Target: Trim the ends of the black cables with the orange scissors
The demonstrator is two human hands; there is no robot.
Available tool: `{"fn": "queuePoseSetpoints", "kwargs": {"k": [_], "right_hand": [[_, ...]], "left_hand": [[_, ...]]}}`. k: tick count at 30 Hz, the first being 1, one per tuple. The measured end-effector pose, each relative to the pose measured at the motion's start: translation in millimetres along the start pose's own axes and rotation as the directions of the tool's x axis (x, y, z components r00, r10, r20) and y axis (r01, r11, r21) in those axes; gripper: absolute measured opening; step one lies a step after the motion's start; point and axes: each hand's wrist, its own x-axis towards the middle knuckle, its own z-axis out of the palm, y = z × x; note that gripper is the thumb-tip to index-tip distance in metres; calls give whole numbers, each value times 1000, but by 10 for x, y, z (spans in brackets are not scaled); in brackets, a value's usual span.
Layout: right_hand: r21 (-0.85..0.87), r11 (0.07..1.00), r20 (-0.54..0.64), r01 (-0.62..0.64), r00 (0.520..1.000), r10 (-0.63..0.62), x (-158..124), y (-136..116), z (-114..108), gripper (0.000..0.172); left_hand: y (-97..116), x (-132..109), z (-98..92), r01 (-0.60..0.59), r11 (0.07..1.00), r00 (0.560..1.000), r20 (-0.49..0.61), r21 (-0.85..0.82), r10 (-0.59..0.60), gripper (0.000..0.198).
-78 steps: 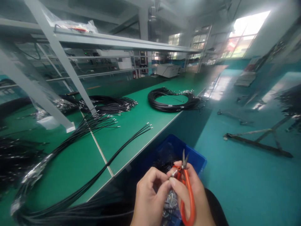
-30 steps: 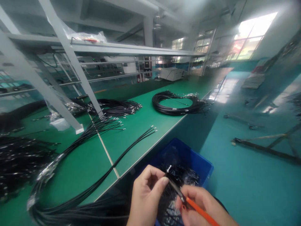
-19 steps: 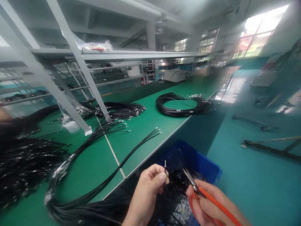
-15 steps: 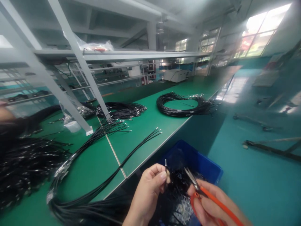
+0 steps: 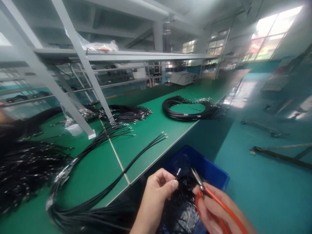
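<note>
My left hand (image 5: pixel 156 195) pinches the end of a thin black wire (image 5: pixel 177 174) with a small metal tip, held over a blue bin (image 5: pixel 207 165). My right hand (image 5: pixel 214 211) grips orange thread snips (image 5: pixel 209 196), blades pointing up-left, a short gap from the wire tip. The bin holds black wire scraps and pale offcuts. A bundle of black wires (image 5: pixel 114 182) runs from below my left hand across the green bench (image 5: pixel 151 130).
More black wire bundles (image 5: pixel 24 165) lie at the left, and a wire coil (image 5: pixel 190 109) rests at the far bench edge. Grey shelf struts (image 5: pixel 80 61) stand on the bench. A teal floor (image 5: pixel 263 182) with metal frames is to the right.
My right hand drew the snips away from the wire end, then settled to its right. The left hand still pinches the wire, its tip now tilted toward the blades. The view shifted slightly left.
</note>
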Motion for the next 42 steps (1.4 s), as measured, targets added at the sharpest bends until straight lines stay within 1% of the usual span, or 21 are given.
{"fn": "queuePoseSetpoints", "kwargs": {"k": [1, 3, 4, 6, 8, 9, 13, 16, 19, 22, 26, 30, 31, 32, 33, 34, 35, 37, 39, 41, 42], "right_hand": [[-18, 1000, -13, 19, 1000, -19, 38, 26, -19, 34], [-53, 993, -67, 101, 992, -105, 134, 82, -30, 36], [-74, 981, -116, 178, 976, -186, 182, 103, -16, 37], [-121, 933, -183, 340, 916, -358, 257, 118, 48, 42], [-143, 894, -219, 425, 867, -447, 292, 97, 146, 41], [-139, 887, -225, 440, 858, -461, 298, 81, 198, 40], [-83, 901, -267, 427, 861, -432, 293, 45, 336, 38], [-56, 906, -303, 421, 857, -417, 300, 65, 355, 38], [-91, 891, -315, 444, 836, -449, 309, 98, 346, 39], [-225, 855, -334, 467, 788, -518, 324, 134, 328, 36], [-443, 793, -357, 419, 729, -584, 362, 208, 289, 30], [-595, 689, -344, 414, 644, -683, 309, 307, 292, 26], [-636, 648, -311, 419, 629, -713, 273, 328, 301, 24], [-671, 605, -265, 429, 623, -736, 234, 346, 309, 22], [-691, 571, -220, 443, 624, -750, 195, 358, 315, 20], [-690, 559, -194, 459, 628, -754, 164, 362, 317, 18], [-668, 574, -194, 474, 634, -749, 141, 357, 317, 18], [-571, 668, -266, 477, 663, -700, 131, 318, 307, 21], [-454, 769, -335, 450, 714, -615, 157, 251, 295, 28], [-360, 832, -333, 421, 776, -536, 193, 181, 294, 33], [-323, 852, -324, 413, 797, -510, 207, 153, 300, 34]], "left_hand": [[1, -3, 8, 4, 1000, 1000, 1, -7, -4, 18], [8, -14, 35, 14, 1000, 1000, 4, -10, -14, 18], [13, -20, 52, 20, 1000, 1000, 6, -1, -20, 19], [19, -34, 86, 27, 999, 1000, 7, 27, -27, 20], [12, -45, 111, 36, 998, 999, 24, 54, -38, 21], [2, -48, 118, 42, 997, 998, 41, 62, -45, 22], [-41, -51, 127, 49, 997, 995, 79, 53, -53, 24], [-53, -43, 133, 42, 998, 996, 78, 38, -45, 22], [-59, -42, 148, 29, 997, 998, 60, 65, -33, 20], [-69, -72, 174, -1, 988, 1000, 7, 154, 0, 18], [-64, -131, 217, -27, 969, 997, -67, 245, 45, 16], [-33, -122, 212, -23, 975, 996, -83, 222, 42, 15], [-25, -109, 199, -18, 980, 996, -83, 198, 35, 15], [-18, -95, 183, -14, 985, 997, -77, 170, 27, 15], [-14, -81, 165, -9, 990, 997, -70, 144, 19, 16], [-12, -70, 148, -5, 993, 998, -58, 121, 12, 16], [-12, -63, 133, -3, 995, 999, -46, 104, 8, 16], [-17, -59, 118, -6, 995, 999, -33, 96, 9, 18], [-24, -66, 126, -12, 995, 999, -30, 100, 15, 19], [-29, -78, 149, -13, 995, 1000, -20, 104, 16, 19], [-30, -84, 161, -13, 995, 1000, -13, 103, 15, 19]]}}
